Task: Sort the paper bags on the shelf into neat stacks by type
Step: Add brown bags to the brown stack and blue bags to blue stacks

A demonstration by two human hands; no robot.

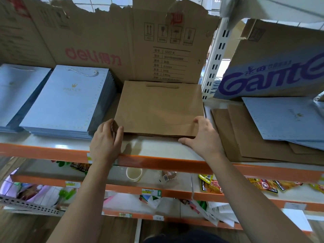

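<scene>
A stack of brown kraft paper bags (159, 107) lies flat in the middle of the white shelf (157, 148). My left hand (106, 139) grips its near left corner and my right hand (201, 135) grips its near right corner. Left of it sit two stacks of light blue bags, one with a gold crown print (64, 102) and one at the far left (15, 92). On the right lies a loose pile of brown bags (245, 135) with a blue bag (287, 118) on top.
Torn cardboard boxes (108, 41) stand behind the stacks, and a box with purple lettering (273, 64) sits at the right. A white upright post (213, 67) divides the shelf bays. Lower orange-edged shelves hold a paper cup (134, 174) and snack packets (210, 185).
</scene>
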